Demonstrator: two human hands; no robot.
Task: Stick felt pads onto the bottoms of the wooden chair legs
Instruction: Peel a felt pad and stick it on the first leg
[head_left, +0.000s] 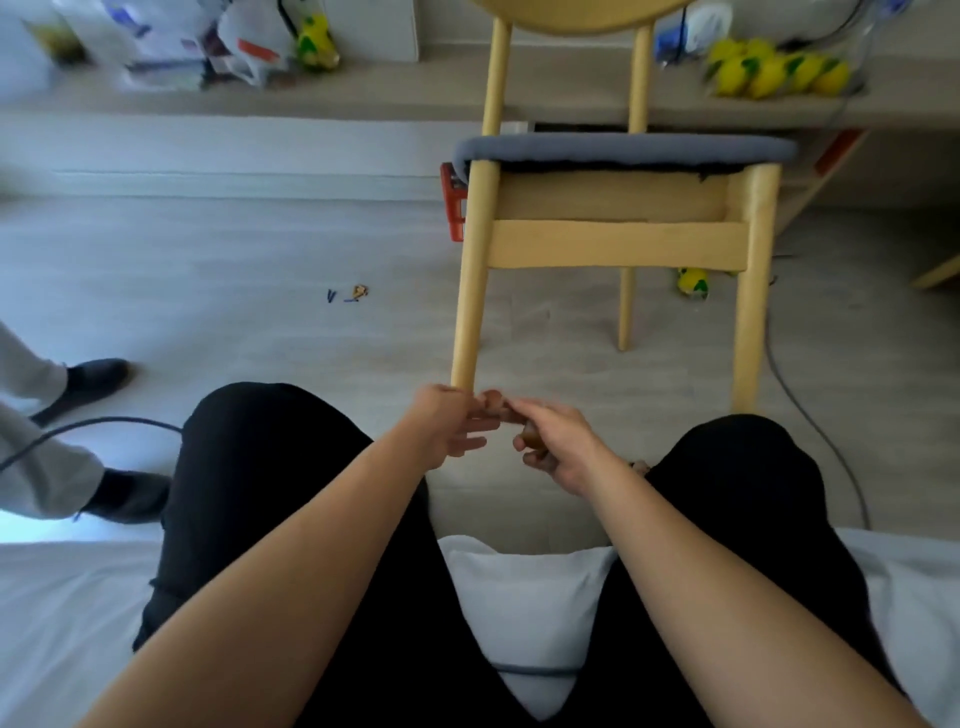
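Note:
A light wooden chair (613, 244) with a grey seat cushion lies tipped back on the floor, its legs pointing towards me. My left hand (452, 421) is at the bottom end of the near left leg (470, 291), fingers curled around its tip. My right hand (550, 441) is right beside it and pinches a small brown felt pad (531, 435) between thumb and fingers. The fingertips of both hands meet at the leg end, which they hide. The near right leg (753, 312) stands free.
I sit on a white bed (519, 597) with my knees either side of the hands. Another person's legs and dark shoes (93, 379) are at the left. A grey cable (810, 415) runs along the floor at the right. Yellow toys (774, 67) and clutter line the far shelf.

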